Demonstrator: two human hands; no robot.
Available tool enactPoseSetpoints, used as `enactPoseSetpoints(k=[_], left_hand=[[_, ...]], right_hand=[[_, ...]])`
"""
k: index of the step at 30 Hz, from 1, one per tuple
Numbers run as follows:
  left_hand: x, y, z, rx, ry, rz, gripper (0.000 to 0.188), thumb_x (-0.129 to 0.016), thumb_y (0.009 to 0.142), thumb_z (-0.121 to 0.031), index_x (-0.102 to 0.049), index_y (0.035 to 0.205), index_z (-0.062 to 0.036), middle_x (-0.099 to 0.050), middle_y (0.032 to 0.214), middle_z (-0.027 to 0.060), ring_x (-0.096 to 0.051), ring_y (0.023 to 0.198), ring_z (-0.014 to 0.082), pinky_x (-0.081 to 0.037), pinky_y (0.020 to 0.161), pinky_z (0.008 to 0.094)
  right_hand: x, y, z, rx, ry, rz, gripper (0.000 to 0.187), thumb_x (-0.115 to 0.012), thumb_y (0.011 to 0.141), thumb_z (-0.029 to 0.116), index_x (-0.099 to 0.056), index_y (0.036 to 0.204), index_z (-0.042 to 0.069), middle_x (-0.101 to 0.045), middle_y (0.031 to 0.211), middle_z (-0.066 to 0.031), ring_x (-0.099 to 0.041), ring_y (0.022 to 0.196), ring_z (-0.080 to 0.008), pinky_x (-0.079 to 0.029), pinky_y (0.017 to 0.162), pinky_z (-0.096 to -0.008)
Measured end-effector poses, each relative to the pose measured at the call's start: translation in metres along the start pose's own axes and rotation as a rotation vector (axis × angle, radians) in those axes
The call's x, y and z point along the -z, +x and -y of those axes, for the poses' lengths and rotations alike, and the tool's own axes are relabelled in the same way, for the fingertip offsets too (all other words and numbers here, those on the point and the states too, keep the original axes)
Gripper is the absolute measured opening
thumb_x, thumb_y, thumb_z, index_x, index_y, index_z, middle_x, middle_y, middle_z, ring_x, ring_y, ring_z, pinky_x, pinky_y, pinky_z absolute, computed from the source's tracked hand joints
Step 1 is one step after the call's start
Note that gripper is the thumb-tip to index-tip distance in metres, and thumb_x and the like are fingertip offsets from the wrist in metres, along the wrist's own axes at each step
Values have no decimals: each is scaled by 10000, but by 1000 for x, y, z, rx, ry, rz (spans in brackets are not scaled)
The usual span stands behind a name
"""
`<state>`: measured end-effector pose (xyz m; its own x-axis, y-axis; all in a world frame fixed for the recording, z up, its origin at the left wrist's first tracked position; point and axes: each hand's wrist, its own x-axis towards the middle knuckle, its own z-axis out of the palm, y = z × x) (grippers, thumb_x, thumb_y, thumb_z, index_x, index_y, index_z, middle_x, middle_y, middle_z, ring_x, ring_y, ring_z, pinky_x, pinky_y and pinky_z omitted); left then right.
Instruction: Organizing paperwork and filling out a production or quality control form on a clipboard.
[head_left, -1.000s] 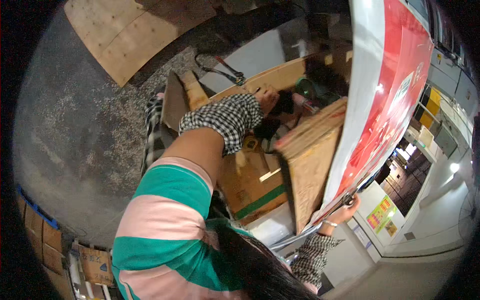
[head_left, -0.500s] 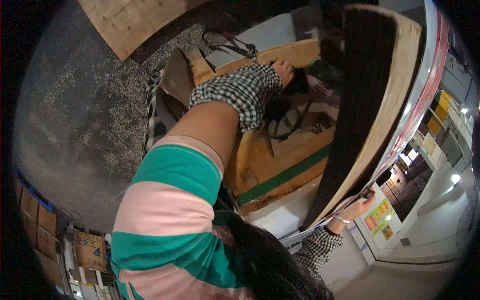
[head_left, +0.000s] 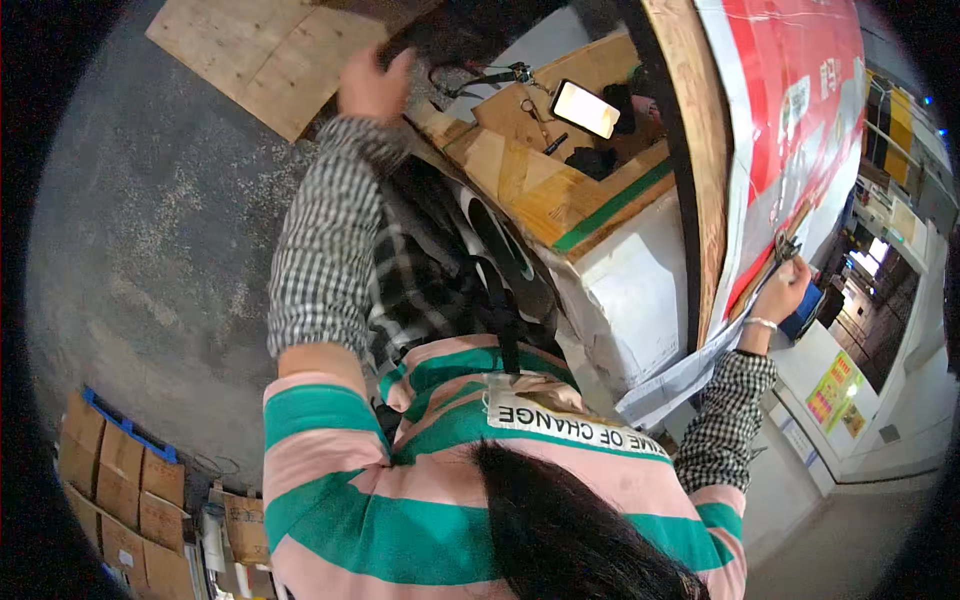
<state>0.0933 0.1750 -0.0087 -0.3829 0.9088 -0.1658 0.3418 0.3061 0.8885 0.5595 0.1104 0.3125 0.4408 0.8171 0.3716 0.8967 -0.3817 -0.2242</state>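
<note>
My left hand (head_left: 375, 88) is raised at the upper left, thumb and fingers apart, slightly blurred, with nothing visible in it. At the right, the fingers of my right hand (head_left: 783, 292) are bent together beside a small metal clip-like piece (head_left: 787, 246) on the red and white sheet (head_left: 775, 130); what they grip is hidden. That sheet covers a thick upright slab (head_left: 688, 90) with a wood-coloured edge. Between my hands is a wooden work surface (head_left: 535, 190). On it lie a phone (head_left: 584, 109) with a lit screen, a dark pen (head_left: 555, 144) and a dark crumpled item (head_left: 591, 162).
A strap with metal fittings (head_left: 485, 80) lies at the far edge of the work surface. Beyond my left hand is a plywood sheet (head_left: 255, 55). White wrapping (head_left: 650, 300) covers the near side of the bench. Cardboard boxes (head_left: 120, 480) stand at the lower left.
My left hand has left the work surface and swung left. The phone now shows there, lit. My right hand appears farther right and higher, and the view has turned, showing more of the red sheet.
</note>
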Motion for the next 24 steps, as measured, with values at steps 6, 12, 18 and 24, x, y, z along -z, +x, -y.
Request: enactPoseSetpoints(k=[6,12,18,24], left_hand=[[74,-78,30,407,24,31,424,-619,809,-317,-596,1041,37,-630,994,205,-606,949,301,-460,816,373],[85,-88,-2,450,71,157,416,-620,800,-314,-603,1046,22,-634,1000,189,-607,935,298,-454,827,377],[110,-3,-57,168,-157,59,401,-619,814,-276,-592,1042,53,-638,995,170,-607,926,221,-454,817,314],[123,42,-150,-49,-257,-88,346,-627,811,-230,-601,1019,46,-637,984,146,-594,929,237,-447,840,323]], right_hand=[[-7,-6,-11,-41,-2,-48,248,-540,878,167,-553,1044,-16,-597,973,-133,-568,893,-219,-436,809,-308],[-4,-14,4,-20,-49,-76,239,-514,877,151,-568,1024,-29,-614,974,-178,-586,900,-287,-445,804,-352],[-10,-13,-5,-8,-71,-97,264,-514,868,191,-576,1017,-19,-621,962,-206,-587,881,-343,-449,790,-389],[-7,-15,-10,0,-74,-123,243,-511,862,160,-578,1017,-15,-632,914,-196,-599,836,-318,-458,760,-381]])
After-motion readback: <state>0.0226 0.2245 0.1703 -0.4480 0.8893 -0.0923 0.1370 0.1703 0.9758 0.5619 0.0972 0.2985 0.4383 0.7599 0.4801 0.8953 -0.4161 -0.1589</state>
